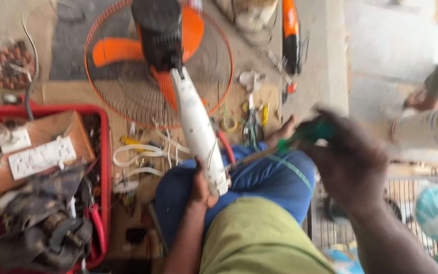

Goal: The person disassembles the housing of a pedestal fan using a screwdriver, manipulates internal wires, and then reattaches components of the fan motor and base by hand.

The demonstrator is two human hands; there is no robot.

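On a cluttered workshop floor, the left hand (202, 186) has its fingers wrapped around the lower end of a white fan stem (197, 129), which slants up and away to a black motor housing (157, 33) with orange blades (122, 49) behind an orange wire guard (105, 94). The right hand (348, 165), blurred, appears closed on a green-handled screwdriver (300, 139) whose shaft points left toward the stem's base. Below both hands lie the person's blue-trousered knee (264, 177) and a green shirt (254, 236). Beyond the fingers, pliers (251, 127) and loose wires litter cardboard. Left of the left hand stands a red crate (105, 152) of sockets and parts. Another person (432, 109) crouches far right.
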